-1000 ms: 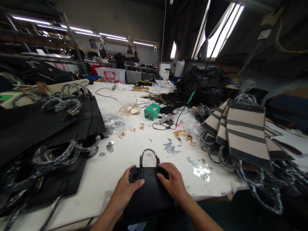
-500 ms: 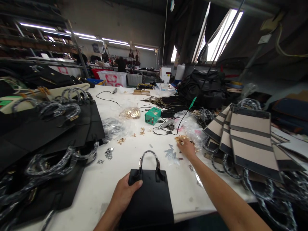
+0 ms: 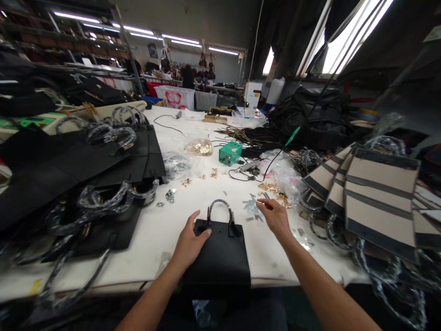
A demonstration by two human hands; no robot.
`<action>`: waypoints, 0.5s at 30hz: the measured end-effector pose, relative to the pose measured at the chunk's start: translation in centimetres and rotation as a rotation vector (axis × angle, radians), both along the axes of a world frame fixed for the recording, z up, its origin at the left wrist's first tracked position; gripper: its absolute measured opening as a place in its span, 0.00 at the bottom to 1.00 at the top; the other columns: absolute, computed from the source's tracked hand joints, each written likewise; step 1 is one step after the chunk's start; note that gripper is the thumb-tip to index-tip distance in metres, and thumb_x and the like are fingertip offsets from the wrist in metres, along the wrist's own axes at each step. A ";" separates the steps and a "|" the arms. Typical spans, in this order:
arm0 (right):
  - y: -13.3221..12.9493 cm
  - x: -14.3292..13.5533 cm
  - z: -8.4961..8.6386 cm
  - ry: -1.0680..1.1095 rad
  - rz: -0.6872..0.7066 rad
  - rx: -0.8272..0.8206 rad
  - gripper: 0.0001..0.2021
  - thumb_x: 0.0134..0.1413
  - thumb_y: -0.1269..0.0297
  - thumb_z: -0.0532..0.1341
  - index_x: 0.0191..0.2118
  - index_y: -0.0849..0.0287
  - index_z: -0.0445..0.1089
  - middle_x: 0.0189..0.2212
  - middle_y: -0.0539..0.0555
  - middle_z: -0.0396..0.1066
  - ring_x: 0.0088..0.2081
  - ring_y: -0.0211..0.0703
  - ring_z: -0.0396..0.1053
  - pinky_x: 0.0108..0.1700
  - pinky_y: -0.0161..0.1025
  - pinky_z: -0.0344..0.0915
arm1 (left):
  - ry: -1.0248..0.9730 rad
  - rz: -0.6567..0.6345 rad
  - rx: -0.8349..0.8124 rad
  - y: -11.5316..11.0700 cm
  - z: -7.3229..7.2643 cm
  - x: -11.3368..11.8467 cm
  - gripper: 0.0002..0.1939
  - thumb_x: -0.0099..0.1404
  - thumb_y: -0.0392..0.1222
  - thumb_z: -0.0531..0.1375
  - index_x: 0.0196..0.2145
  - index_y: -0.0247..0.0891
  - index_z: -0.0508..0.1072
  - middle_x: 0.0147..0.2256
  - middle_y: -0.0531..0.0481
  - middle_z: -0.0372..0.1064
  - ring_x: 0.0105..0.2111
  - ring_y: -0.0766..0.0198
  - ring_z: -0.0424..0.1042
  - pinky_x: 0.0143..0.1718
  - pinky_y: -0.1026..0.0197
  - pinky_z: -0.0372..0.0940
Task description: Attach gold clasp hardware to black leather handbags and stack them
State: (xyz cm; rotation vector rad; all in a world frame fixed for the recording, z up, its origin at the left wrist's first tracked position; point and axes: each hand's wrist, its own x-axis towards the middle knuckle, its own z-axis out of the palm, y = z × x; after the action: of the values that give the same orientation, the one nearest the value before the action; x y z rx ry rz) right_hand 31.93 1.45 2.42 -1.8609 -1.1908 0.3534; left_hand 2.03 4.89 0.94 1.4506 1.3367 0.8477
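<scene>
A black handbag panel (image 3: 222, 257) with a looped top handle (image 3: 219, 202) lies at the table's front edge. My left hand (image 3: 191, 241) is on its upper left edge, thumb across the face and forefinger stretched out by the handle; the other fingers are hidden. My right hand (image 3: 275, 218) is closed in a pinch right of the handle, with a small gold metal fitting (image 3: 259, 202) at the fingertips. Thin grey metal plates (image 3: 253, 208) lie scattered just beside it. Behind it is a pile of gold fittings (image 3: 272, 187).
A green box with a red light (image 3: 230, 153) and a grey corded tool (image 3: 247, 166) lie mid-table. Stacked black panels with wrapped handles (image 3: 138, 151) fill the left. Beige-lined panels (image 3: 381, 197) are piled right. Clear plastic bags (image 3: 177, 165) lie farther back.
My right hand has come back from the gold fittings toward the handbag panel, pinching a small piece. My left forefinger has lifted away from the panel. The view has shifted.
</scene>
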 end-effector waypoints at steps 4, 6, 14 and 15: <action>-3.6 -8.0 0.9 0.430 0.263 -0.042 0.14 0.50 0.51 0.66 0.38 0.55 0.79 0.34 0.53 0.78 0.36 0.47 0.72 0.40 0.40 0.67 | 0.135 -0.084 0.134 -0.9 -0.1 0.4 0.21 0.59 0.47 0.62 0.50 0.43 0.72 0.45 0.47 0.74 0.41 0.54 0.73 0.48 0.53 0.64; -4.5 -11.1 0.5 0.549 0.301 -0.088 0.14 0.50 0.52 0.66 0.38 0.55 0.79 0.31 0.52 0.77 0.32 0.45 0.72 0.36 0.39 0.67 | 0.166 -0.072 0.185 -1.2 -0.2 0.5 0.14 0.59 0.46 0.61 0.44 0.42 0.74 0.42 0.48 0.75 0.40 0.55 0.73 0.46 0.55 0.63; -4.5 -14.5 -1.8 0.433 0.257 -0.006 0.10 0.51 0.56 0.65 0.34 0.56 0.76 0.31 0.51 0.73 0.31 0.43 0.69 0.35 0.38 0.65 | 0.191 0.002 0.177 -1.4 -1.0 0.2 0.12 0.57 0.50 0.62 0.30 0.40 0.68 0.26 0.55 0.66 0.27 0.61 0.65 0.32 0.60 0.59; -4.5 -14.6 -2.0 0.424 0.248 0.008 0.09 0.51 0.57 0.64 0.34 0.56 0.76 0.31 0.51 0.73 0.32 0.43 0.68 0.36 0.38 0.65 | 0.179 0.007 0.181 -1.5 -1.0 0.2 0.12 0.58 0.51 0.61 0.29 0.40 0.68 0.26 0.55 0.66 0.27 0.62 0.65 0.32 0.60 0.59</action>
State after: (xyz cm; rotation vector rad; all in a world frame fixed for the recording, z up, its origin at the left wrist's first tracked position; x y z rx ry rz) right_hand 17.36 -3.01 0.45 -1.5301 -1.1204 0.8346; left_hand 2.26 3.39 -0.03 1.6971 1.4270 0.8778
